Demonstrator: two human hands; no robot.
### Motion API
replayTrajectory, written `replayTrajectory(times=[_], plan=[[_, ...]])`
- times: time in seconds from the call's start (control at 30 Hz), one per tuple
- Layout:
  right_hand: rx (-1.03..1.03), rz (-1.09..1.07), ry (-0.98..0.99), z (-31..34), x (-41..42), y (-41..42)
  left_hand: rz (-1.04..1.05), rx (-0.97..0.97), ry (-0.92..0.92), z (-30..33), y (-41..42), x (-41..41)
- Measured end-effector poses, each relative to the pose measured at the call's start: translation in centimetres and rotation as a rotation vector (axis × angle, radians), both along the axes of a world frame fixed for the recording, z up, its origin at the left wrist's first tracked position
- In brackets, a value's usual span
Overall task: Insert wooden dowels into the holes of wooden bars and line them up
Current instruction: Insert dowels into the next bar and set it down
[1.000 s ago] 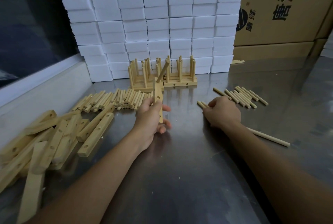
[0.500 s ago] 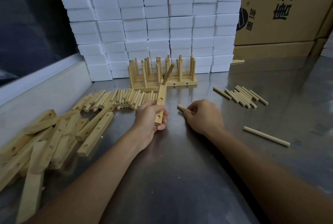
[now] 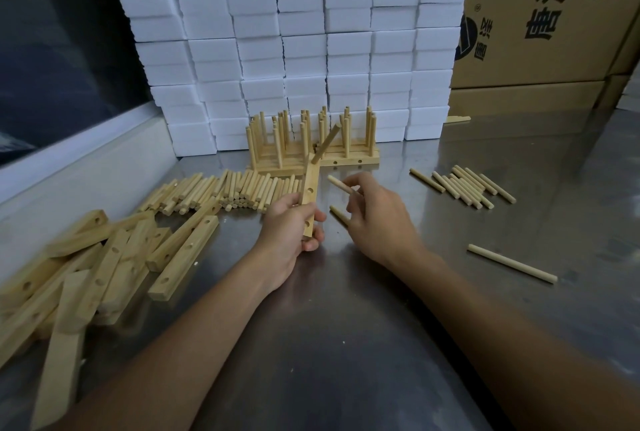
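1. The left hand (image 3: pixel 289 222) grips a drilled wooden bar (image 3: pixel 309 200), held nearly upright above the steel tabletop (image 3: pixel 346 344), its fingers curled round the lower end.
2. One dowel (image 3: pixel 326 143) already stands tilted in the bar's top hole.
3. The right hand (image 3: pixel 375 219) pinches a second dowel (image 3: pixel 341 184) between its fingertips, just right of the bar; another dowel tip shows under the fingers.
4. Loose bars (image 3: pixel 104 257) lie heaped on the left, loose dowels (image 3: pixel 221 191) behind them, finished bars with upright dowels (image 3: pixel 311 146) at the back.
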State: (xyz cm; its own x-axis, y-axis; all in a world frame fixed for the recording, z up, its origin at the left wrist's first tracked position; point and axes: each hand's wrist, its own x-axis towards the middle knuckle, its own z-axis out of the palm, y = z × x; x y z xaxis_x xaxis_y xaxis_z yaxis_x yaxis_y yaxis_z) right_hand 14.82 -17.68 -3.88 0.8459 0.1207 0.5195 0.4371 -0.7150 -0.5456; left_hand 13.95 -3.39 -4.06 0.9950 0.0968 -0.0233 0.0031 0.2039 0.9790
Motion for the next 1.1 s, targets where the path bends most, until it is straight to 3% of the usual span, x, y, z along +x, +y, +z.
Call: replayTrajectory(times=[0.27,0.47,1.1], plan=[[0.148,-0.049,-0.099,-0.01,-0.26,-0.31,-0.003,0.054,-0.030,-0.24,-0.05,0.03],[0.162,-0.133,-0.082,-0.03,-0.05,-0.53,-0.006,0.084,-0.040,-0.37,-0.11,0.14],[0.139,-0.043,-0.142,-0.21,0.07,-0.29,-0.034,0.146,-0.078,-0.68,-0.18,0.01]])
